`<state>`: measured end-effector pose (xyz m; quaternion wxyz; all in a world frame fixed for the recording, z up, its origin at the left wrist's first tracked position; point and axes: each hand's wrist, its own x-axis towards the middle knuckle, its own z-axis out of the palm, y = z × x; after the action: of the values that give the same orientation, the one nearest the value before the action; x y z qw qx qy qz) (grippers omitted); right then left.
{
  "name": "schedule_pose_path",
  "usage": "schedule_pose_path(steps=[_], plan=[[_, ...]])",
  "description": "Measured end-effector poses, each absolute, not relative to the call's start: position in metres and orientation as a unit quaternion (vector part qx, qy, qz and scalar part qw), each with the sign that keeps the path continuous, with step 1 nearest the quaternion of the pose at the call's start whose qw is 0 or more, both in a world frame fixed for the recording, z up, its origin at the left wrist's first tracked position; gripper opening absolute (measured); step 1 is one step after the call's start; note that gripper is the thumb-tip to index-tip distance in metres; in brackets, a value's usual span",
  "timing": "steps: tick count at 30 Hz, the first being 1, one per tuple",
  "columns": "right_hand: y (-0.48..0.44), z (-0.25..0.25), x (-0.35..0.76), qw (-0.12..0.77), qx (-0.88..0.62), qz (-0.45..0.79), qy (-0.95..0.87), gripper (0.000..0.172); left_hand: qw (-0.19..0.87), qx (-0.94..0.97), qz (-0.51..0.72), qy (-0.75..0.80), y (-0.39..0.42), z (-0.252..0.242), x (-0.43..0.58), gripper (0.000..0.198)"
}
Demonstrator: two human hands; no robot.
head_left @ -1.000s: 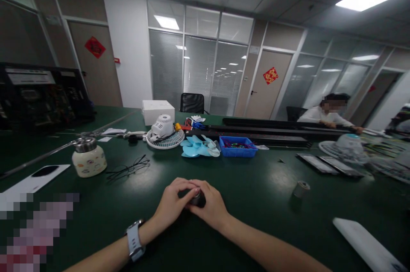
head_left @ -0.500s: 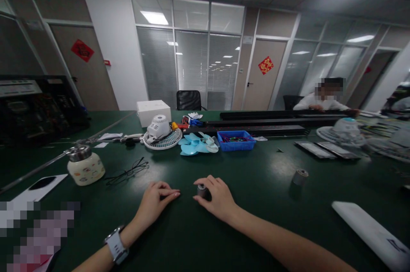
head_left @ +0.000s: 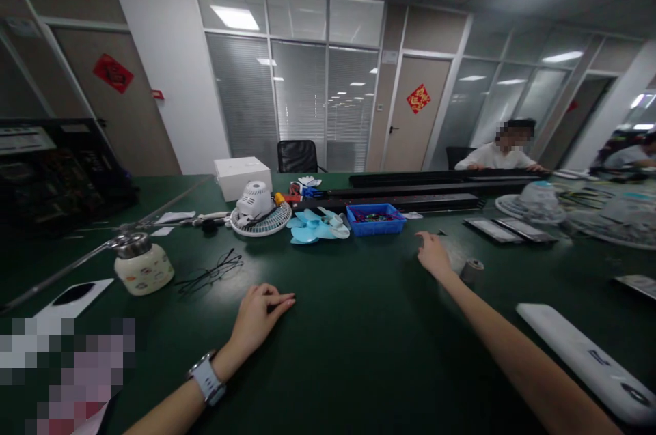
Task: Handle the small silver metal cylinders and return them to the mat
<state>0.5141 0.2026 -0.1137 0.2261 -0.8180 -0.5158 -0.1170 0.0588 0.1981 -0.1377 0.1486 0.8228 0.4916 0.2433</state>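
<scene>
My left hand (head_left: 260, 315), with a pale-strapped watch (head_left: 207, 377) on its wrist, rests over the green table (head_left: 328, 353). Its thumb and index fingertips are pressed together, and anything pinched between them is too small to make out. Reaching out to the right, my right hand (head_left: 434, 256) has its fingers curled. The hand hides whatever lies in its grasp. Just right of it, beside the wrist, a grey cylinder (head_left: 472, 271) stands upright on the table. Beyond the fingertips is a small dark piece (head_left: 441, 233).
Behind are a white fan part (head_left: 256, 206), light-blue fan blades (head_left: 312, 225), a blue tray (head_left: 376, 223) and black bars (head_left: 410, 201). Glasses (head_left: 212, 272) and a jar (head_left: 144, 270) lie left, a white slab (head_left: 579, 353) right. A person (head_left: 505, 151) sits across the table.
My right hand has moved right and away from me, and the cylinder it gripped no longer shows. My left hand keeps its pinched pose. The view has shifted slightly.
</scene>
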Motion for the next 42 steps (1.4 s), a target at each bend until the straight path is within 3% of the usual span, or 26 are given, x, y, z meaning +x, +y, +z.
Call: schedule_pose_path(steps=[4,11,18,24,31,36,42], plan=[[0.198,-0.123,0.446,0.29,-0.721,-0.183,-0.603,0.045,0.166,0.819,0.245,0.491,0.195,-0.132,0.061,0.044],[0.17,-0.129,0.28,0.257,-0.483,0.101,-0.831,0.05,0.229,0.704,0.371,0.561,0.193,-0.126,0.062,0.064],[0.179,-0.132,0.246,0.276,-0.466,0.078,-0.837,0.029,0.241,0.7,0.377,0.556,0.191,-0.125,0.065,0.062],[0.185,-0.109,0.302,0.285,-0.5,0.013,-0.817,0.025,0.244,0.698,0.358,0.57,0.194,-0.124,0.063,0.063],[0.186,-0.067,0.479,0.267,-0.759,-0.172,-0.568,0.036,0.245,0.712,0.332,0.568,0.197,-0.124,0.062,0.06],[0.179,-0.071,0.536,0.194,-0.827,-0.159,-0.503,0.035,0.231,0.717,0.327,0.571,0.197,-0.126,0.059,0.057],[0.185,-0.075,0.541,0.201,-0.831,-0.133,-0.501,0.032,0.223,0.726,0.309,0.572,0.198,-0.125,0.058,0.056]])
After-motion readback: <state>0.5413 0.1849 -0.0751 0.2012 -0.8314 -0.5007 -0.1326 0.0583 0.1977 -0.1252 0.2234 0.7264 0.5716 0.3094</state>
